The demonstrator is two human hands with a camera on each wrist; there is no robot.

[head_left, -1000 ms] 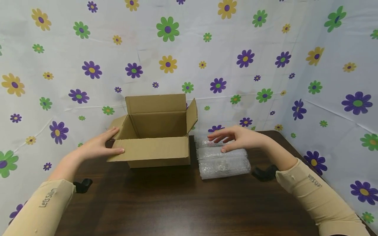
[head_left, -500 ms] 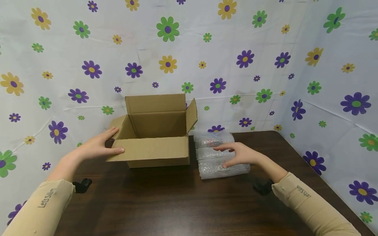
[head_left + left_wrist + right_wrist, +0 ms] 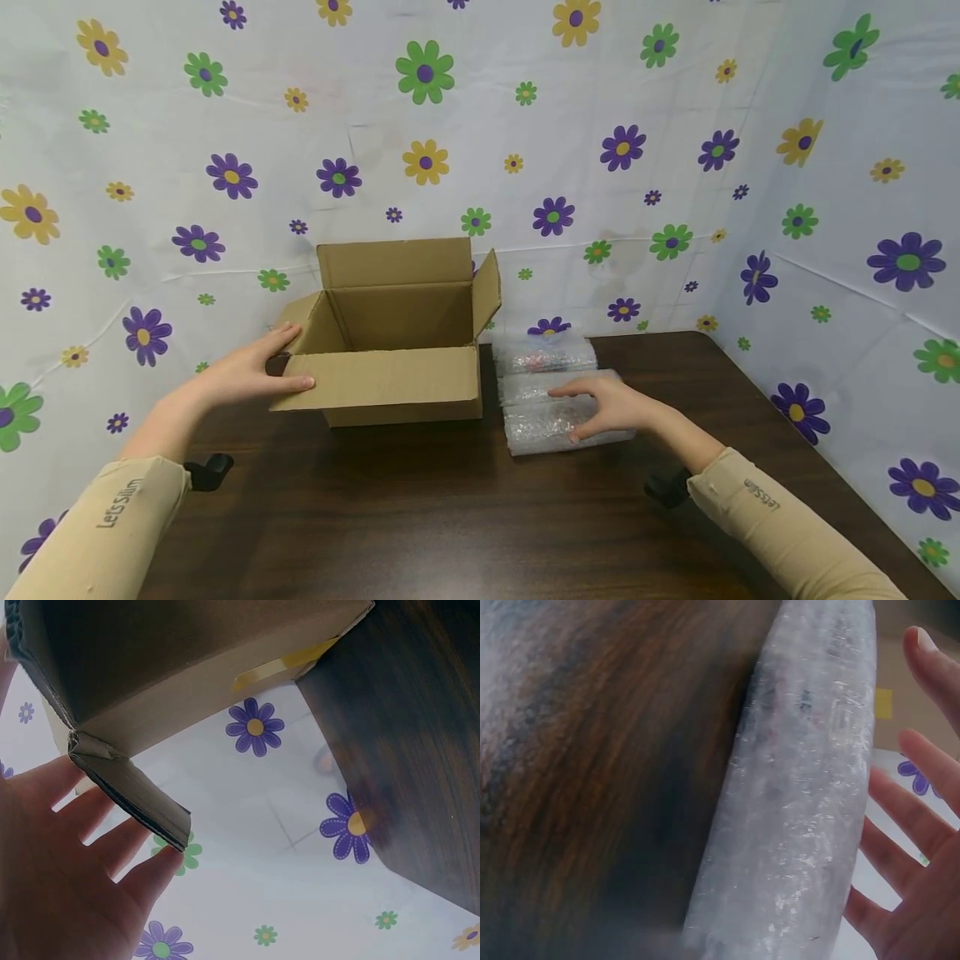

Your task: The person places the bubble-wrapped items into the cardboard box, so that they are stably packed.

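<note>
An open cardboard box (image 3: 386, 377) stands on the table with its flaps spread. My left hand (image 3: 243, 372) rests on the box's left corner, thumb on the front flap and straight fingers along the left flap (image 3: 142, 791). To the right of the box lie three bubble-wrapped packages in a row; the nearest package (image 3: 543, 427) shows as a long, clear roll in the right wrist view. My right hand (image 3: 611, 407) is over the nearest and middle package (image 3: 525, 388), fingers spread and holding nothing. Whether its fingertips touch the wrap, I cannot tell. The far package (image 3: 543, 357) has something reddish inside.
The dark wooden table (image 3: 420, 517) extends in front of the box and packages. A white sheet (image 3: 517, 117) with printed flowers hangs behind and along the right side. Yellow tape (image 3: 281, 666) is stuck to the box's side.
My right hand has come down and nearer, from over the far and middle packages to the middle and nearest ones. My left hand and the box stay in place.
</note>
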